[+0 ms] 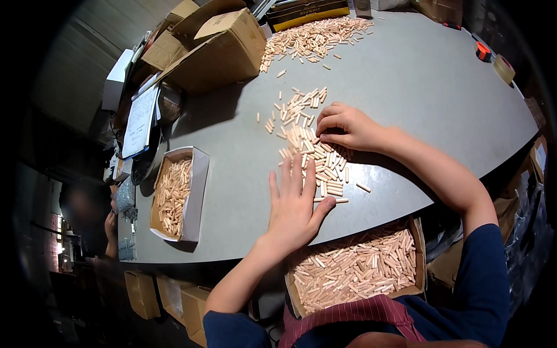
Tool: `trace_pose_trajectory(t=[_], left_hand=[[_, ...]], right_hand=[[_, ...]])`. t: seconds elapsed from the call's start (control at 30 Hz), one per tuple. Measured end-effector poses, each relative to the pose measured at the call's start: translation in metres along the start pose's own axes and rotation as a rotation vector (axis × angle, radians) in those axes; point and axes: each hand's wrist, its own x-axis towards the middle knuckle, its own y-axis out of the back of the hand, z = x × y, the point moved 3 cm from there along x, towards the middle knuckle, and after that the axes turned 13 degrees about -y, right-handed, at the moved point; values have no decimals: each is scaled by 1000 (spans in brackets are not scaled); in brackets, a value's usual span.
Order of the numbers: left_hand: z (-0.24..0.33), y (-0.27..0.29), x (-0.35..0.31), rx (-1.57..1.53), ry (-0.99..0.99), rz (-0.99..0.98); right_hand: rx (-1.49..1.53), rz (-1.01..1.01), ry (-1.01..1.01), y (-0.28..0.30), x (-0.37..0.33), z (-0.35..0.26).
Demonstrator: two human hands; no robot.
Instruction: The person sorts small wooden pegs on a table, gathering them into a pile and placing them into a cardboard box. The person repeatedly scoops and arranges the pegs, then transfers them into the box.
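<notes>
A loose spread of short wooden dowels (325, 162) lies on the grey table (238, 151) between my hands. My left hand (295, 200) rests flat at the near left side of the spread, fingers stretched out and touching some dowels. On the far right side of it, my right hand (347, 126) is bent with fingertips down among the dowels. What its fingers pinch, if anything, is hidden. Below the table edge, close to my body, a cardboard box of dowels (357, 267) is filled with many more.
A small white open box (197, 191) of dowels stands at the left. At the far side are a dowel heap (316, 37) and a large cardboard carton (226, 52). A clipboard (139, 124) leans at far left, where another person sits. Tape rolls (503, 69) lie at far right.
</notes>
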Motion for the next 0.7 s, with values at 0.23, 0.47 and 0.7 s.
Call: trace_pose_trajectory(t=[0.23, 0.47, 0.7], left_hand=[[0, 8, -2, -190, -127, 47], [-9, 15, 15, -232, -126, 71], [11, 1, 36, 11, -231, -65]], right_hand=[[214, -104, -150, 1, 2, 6], [681, 138, -467, 22, 10, 59], [545, 148, -471, 17, 13, 59]])
